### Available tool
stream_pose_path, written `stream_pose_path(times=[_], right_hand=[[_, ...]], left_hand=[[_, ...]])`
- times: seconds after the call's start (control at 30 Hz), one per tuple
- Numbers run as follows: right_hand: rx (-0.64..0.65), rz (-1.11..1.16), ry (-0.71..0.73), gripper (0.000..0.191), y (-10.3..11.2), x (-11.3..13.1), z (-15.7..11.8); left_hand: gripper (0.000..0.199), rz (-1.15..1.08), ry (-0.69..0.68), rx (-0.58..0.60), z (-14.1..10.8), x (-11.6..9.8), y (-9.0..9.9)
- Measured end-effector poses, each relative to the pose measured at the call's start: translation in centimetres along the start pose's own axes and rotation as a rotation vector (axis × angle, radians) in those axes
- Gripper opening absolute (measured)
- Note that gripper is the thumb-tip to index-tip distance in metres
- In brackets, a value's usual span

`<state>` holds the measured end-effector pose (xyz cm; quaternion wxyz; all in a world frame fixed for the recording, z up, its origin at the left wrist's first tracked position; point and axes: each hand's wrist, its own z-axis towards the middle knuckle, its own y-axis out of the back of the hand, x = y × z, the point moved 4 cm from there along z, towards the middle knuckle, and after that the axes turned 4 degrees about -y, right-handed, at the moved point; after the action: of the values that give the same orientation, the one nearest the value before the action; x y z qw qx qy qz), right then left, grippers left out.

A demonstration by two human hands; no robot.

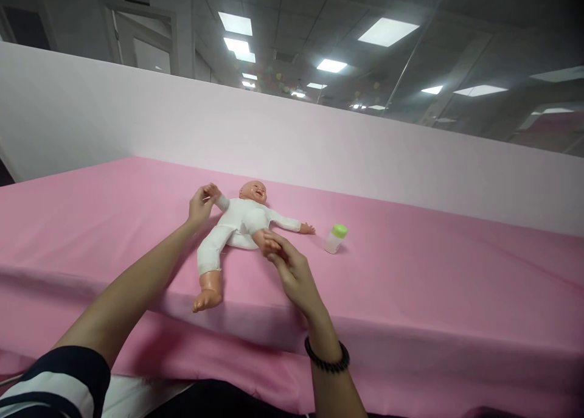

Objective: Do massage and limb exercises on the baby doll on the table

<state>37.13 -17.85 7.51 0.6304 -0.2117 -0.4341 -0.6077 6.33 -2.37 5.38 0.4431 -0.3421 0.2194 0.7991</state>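
A baby doll (246,217) with a white cloth body lies on its back on the pink-covered table (410,272), its head toward the wall. My left hand (201,205) grips the doll's hand at the left, that arm bent upward. With my right hand (294,272) I hold the doll's foot on the right side, and that leg is raised and bent. The doll's other leg stretches toward the table's front edge, and its other arm reaches out to the right. A small bottle with a green cap (336,238) is to the right of the doll.
Behind the table runs a low white wall (319,144) with a glass panel above it that shows ceiling lights. A door (146,44) is at the back left. The pink cloth hangs over the table's front edge.
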Motion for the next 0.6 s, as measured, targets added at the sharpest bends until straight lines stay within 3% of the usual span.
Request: stream_pose_path(times=[0.13, 0.23, 0.33, 0.4, 0.53, 0.6], right_hand=[[0.058, -0.030, 0.022, 0.048, -3.4, -0.9, 4.9], [0.028, -0.021, 0.047, 0.048, -4.6, -1.4, 5.8], [0.011, 0.018, 0.057, 0.043, -3.9, -0.9, 4.3], [0.016, 0.048, 0.036, 0.040, -2.5, -0.3, 2.3], [0.079, 0.035, -0.038, 0.039, 0.5, 0.4, -2.7], [0.114, -0.022, -0.065, 0.037, 1.4, 0.0, -5.2]], left_hand=[[0.028, 0.148, -0.272, 0.393, -1.6, -2.4, -2.0], [0.029, 0.216, -0.293, 0.447, -2.0, -2.3, -2.0], [0.024, 0.148, -0.230, 0.336, -1.5, -1.3, -1.6], [0.023, 0.093, -0.149, 0.195, -0.9, -0.1, -1.2], [0.025, 0.011, 0.133, -0.130, 0.3, 3.5, 0.5], [0.027, -0.081, 0.247, -0.211, 0.7, 5.2, 1.3]])
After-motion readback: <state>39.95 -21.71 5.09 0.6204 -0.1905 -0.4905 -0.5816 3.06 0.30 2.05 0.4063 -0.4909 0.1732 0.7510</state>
